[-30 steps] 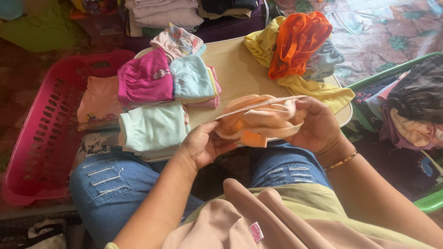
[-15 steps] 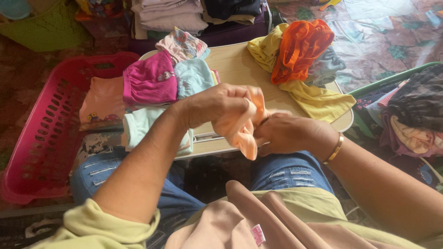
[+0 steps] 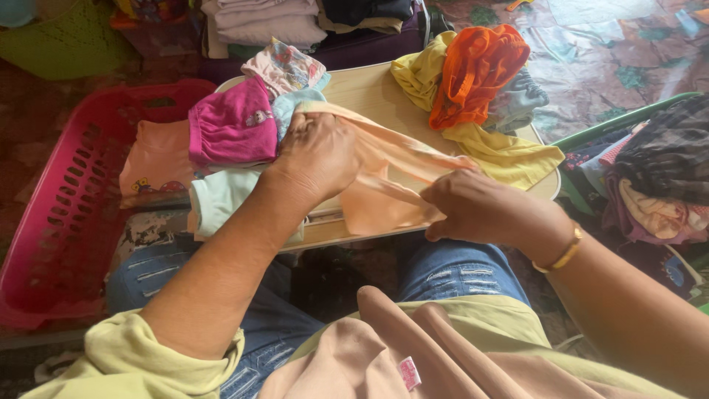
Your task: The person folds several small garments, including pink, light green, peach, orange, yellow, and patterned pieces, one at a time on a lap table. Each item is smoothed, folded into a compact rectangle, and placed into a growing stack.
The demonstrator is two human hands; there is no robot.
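Both hands have drawn apart since earlier: left hand point(image 3: 316, 154) and right hand point(image 3: 480, 210) each grip closed on one peach garment point(image 3: 384, 181), stretched over the tabletop point(image 3: 377, 103); two baskets flank at nine and three o'clock.

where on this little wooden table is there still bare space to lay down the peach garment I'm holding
One bare strip of the light wooden table runs between the folded stack topped by a magenta piece and the loose heap of yellow and orange clothes. The left hand and right hand stretch the peach garment over its near part. The table's left side is crowded with folded piles.
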